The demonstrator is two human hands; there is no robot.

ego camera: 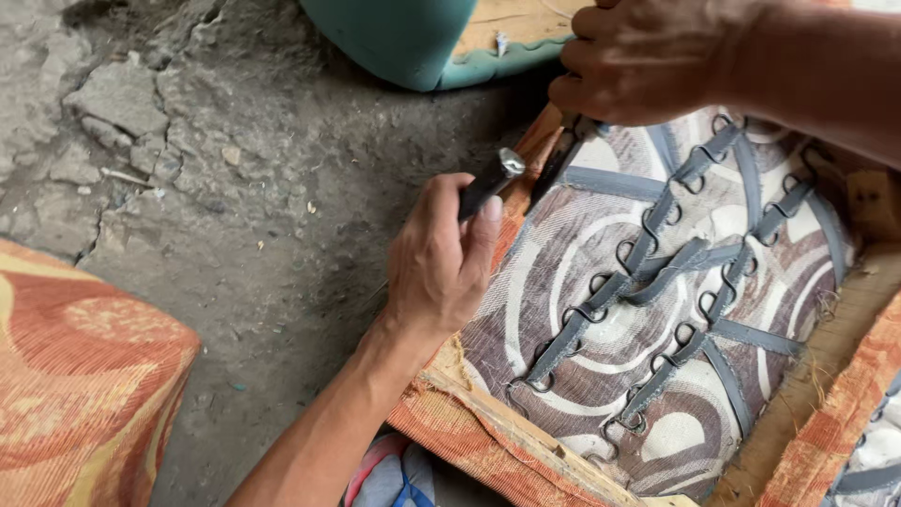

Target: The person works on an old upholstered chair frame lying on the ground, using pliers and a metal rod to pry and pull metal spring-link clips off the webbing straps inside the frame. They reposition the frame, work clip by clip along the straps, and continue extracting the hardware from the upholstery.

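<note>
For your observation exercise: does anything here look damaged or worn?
Yes. The orange fabric along the wooden frame is frayed, with loose threads, and the concrete floor is cracked and crumbling. The left hand grips a dark tool.

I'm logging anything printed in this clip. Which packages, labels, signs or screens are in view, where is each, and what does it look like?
None in view: no package, label, sign or screen.
Only patterned things show: the swirl-printed brown and cream fabric inside the wooden frame, and an orange cushion at lower left.
</note>
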